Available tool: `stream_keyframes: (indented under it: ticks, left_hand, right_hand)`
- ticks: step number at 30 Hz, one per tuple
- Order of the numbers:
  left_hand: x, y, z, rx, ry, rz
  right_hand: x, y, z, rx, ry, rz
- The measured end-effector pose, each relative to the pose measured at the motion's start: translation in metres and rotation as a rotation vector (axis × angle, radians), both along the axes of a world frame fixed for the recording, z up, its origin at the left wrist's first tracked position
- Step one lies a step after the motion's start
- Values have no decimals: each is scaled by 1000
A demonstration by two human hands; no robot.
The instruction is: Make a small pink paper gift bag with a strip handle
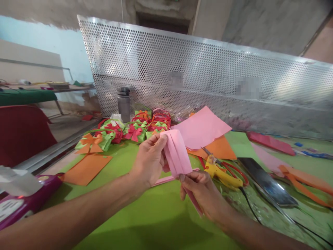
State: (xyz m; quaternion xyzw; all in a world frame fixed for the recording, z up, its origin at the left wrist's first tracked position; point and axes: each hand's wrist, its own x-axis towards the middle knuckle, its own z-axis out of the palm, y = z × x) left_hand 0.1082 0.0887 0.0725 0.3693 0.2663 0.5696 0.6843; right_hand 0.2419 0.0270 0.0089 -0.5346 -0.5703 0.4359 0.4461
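A folded piece of pink paper (177, 151), with creases running along its length, is held up over the green tabletop. My left hand (151, 158) pinches its upper left edge between thumb and fingers. Lower down, my right hand (199, 187) grips the bottom of the same paper, and a narrow pink part hangs below those fingers. Behind the hands, a pink strip (163, 180) lies on the table. Just right of the paper is a yellow glue gun (221, 173), with red-handled scissors (235, 170) beside it.
Several small paper bags with bows (135, 130) stand at the back left near a grey bottle (124, 104). Pink sheets (204, 126), an orange sheet (87, 168) and a phone (267, 180) lie around. A purple power strip (44, 189) sits at left; a perforated metal panel (156, 55) rises behind.
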Motion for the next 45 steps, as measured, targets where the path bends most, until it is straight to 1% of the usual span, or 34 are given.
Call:
stream_keyframes:
  ticks: [4, 9, 17, 24, 29, 35, 38, 42, 45]
  left_hand:
    - [-1, 1, 0, -37, 32, -61]
    - [0, 0, -6, -106, 80, -126]
    - [4, -5, -17, -83, 95, -171]
    - [3, -2, -17, -31, 95, -143]
    - [4, -2, -16, -41, 88, -145]
    - [4, -2, -15, -55, 85, -138]
    - [4, -2, -15, -41, 86, -140]
    - [5, -3, -18, -28, 103, -166]
    - [5, -5, -19, -32, 102, -173]
  right_hand:
    - [0, 0, 1, 6, 67, -37]
    - [0, 1, 1, 12, 66, -54]
    - [3, 3, 0, -8, 73, -66]
    - [5, 3, -3, 30, 30, -27]
    - [6, 3, -3, 28, 29, -5]
    - [6, 2, -3, -11, 48, -34]
    - [5, 1, -2, -18, 51, -22]
    - [3, 1, 0, 13, 56, -27]
    - [2, 1, 0, 31, 32, -63]
